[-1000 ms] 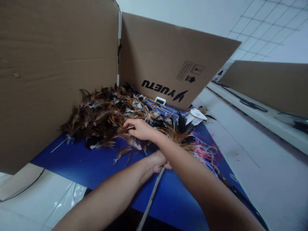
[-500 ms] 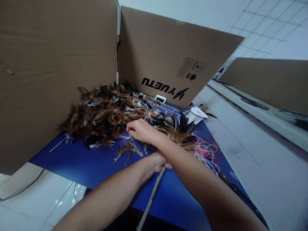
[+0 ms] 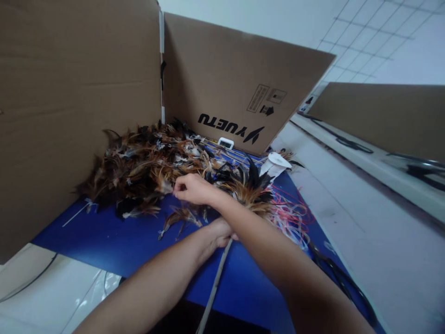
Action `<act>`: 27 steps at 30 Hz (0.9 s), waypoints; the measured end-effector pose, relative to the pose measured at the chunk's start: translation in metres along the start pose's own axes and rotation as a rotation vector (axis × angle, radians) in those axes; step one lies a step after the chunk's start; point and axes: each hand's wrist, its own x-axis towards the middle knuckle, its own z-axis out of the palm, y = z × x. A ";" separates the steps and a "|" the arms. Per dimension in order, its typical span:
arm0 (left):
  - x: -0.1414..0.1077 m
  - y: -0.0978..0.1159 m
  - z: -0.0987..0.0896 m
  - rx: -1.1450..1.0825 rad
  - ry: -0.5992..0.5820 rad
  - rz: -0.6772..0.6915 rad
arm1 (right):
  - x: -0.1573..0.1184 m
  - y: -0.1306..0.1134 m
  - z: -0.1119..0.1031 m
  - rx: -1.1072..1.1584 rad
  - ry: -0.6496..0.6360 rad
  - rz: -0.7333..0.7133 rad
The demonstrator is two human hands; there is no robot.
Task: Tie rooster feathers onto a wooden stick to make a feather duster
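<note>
My left hand (image 3: 222, 230) is closed around a thin wooden stick (image 3: 216, 283), which slants down toward me. Beyond that hand, a spread of brown and black feathers (image 3: 252, 190) fans out at the stick's far end; my right forearm partly covers where they meet. Crossing over the left wrist, my right hand (image 3: 193, 188) has its thumb and forefinger pinched on a pale brown feather tuft (image 3: 164, 184) at the near edge of a feather pile (image 3: 135, 167). A few loose feathers (image 3: 182, 215) lie on the blue table (image 3: 114, 241) below it.
Cardboard panels (image 3: 243, 69) wall off the left and back. A white spool (image 3: 276, 162), a small white-framed device (image 3: 225, 143), and thin sticks lie at the back. Tangled pink and white strands (image 3: 292, 213) and black-handled scissors (image 3: 342, 273) sit along the right edge.
My right hand has shifted slightly left to the pile's edge, its fingers now on a pale tuft. The left hand keeps its grip on the stick. The whole view has turned slightly right.
</note>
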 end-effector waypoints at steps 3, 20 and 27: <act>-0.005 0.007 0.006 0.040 0.057 0.033 | -0.024 -0.004 -0.026 0.370 0.149 0.035; 0.006 0.006 0.006 0.055 -0.018 0.005 | -0.070 0.017 -0.048 0.940 0.434 0.265; 0.007 0.003 0.001 -0.043 -0.097 0.053 | -0.150 0.026 -0.047 0.803 0.717 0.417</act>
